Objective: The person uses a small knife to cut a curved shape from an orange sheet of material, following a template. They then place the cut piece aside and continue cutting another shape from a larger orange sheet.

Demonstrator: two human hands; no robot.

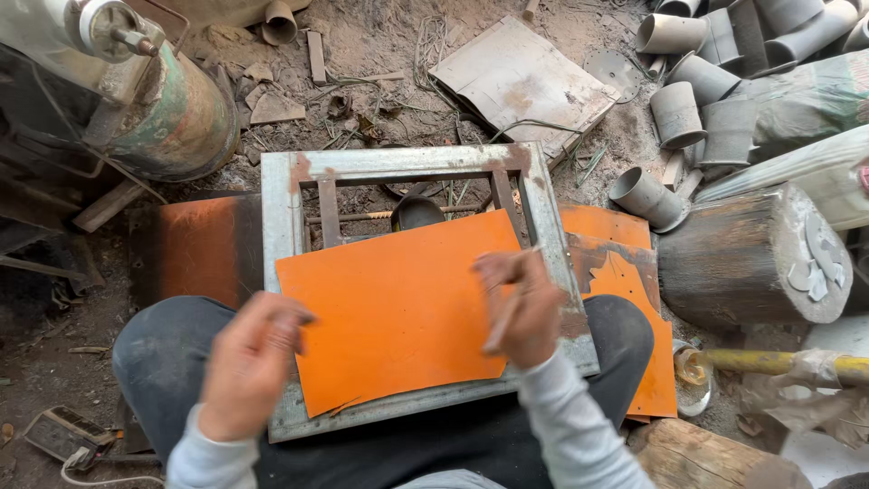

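Observation:
An orange metal sheet (389, 308) lies across a grey metal frame (282, 217) that rests over my knees. My left hand (249, 362) hovers at the sheet's near left corner, fingers curled, blurred; nothing shows in it. My right hand (523, 303) is over the sheet's right edge and grips a thin pale rod-like marking tool (503, 319), its tip pointing down at the sheet.
More orange sheets (625, 263) lie under the frame at right and left. A wooden log block (751, 258) stands at right, grey pipe pieces (706, 81) behind it. A rusty green cylinder (172, 109) stands at back left. A yellow-handled tool (769, 362) lies at near right.

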